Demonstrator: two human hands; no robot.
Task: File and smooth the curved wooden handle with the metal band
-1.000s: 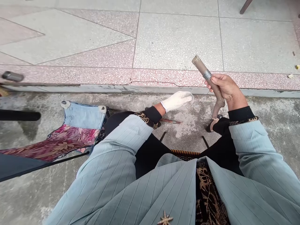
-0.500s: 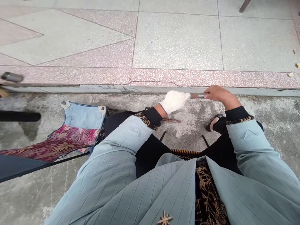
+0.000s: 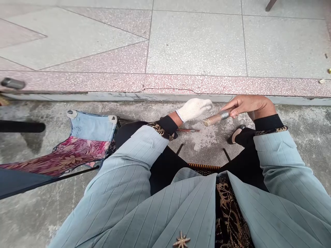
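In my bare right hand (image 3: 247, 106) is a wooden handle (image 3: 212, 120), bound with metal wire near my fingers. Its blunt end points left and slightly toward me; whatever is at its other end is hidden by the hand. My left hand (image 3: 195, 108) wears a white knitted glove and is just left of the handle, apart from it. Its fingers are curled in, with nothing visible between them. Below the glove, a thin reddish-brown stick (image 3: 190, 130) with a wire-bound part lies on the concrete, partly covered by my left sleeve.
A raised terrazzo step (image 3: 196, 44) runs across ahead of my hands. To my left stands a folding chair (image 3: 90, 129) with patchwork fabric. A dark metal cylinder (image 3: 12, 83) lies on the step at far left. A shoe (image 3: 236, 134) is below my right hand.
My left hand has come off the wooden handle. My right hand has moved slightly right and turned the handle, so its free end now points lower and toward me.
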